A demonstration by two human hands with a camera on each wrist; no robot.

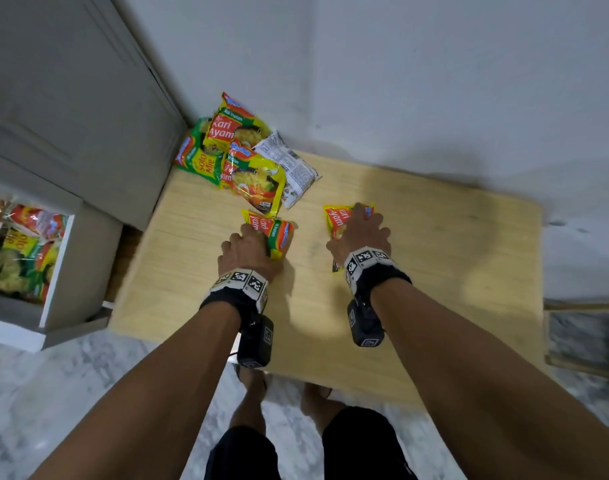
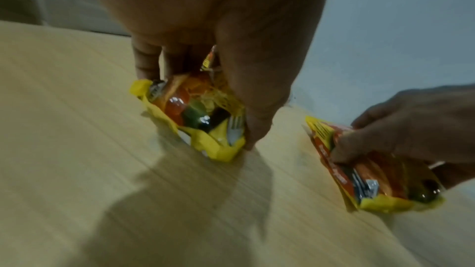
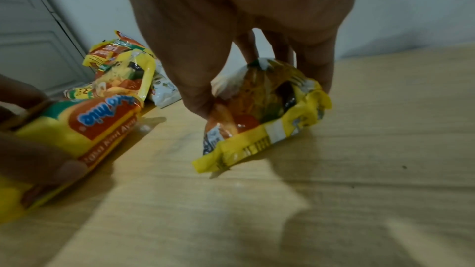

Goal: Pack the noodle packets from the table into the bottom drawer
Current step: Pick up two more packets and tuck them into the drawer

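On the wooden table point(image 1: 434, 271), one noodle packet point(image 1: 278, 233) is pinched by the left hand point(image 1: 247, 251), another packet point(image 1: 337, 220) by the right hand point(image 1: 361, 233). The packets are judged light and crinkly, best gripped across the edges. More packets point(image 1: 240, 150) are piled near the corner.

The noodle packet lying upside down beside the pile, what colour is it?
White with black print: the face-down packet. Head view shows it best.

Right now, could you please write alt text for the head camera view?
Each hand grips a yellow noodle packet on the wooden table: left hand, right hand. More packets lie heaped at the far corner, and the open drawer at left holds others.
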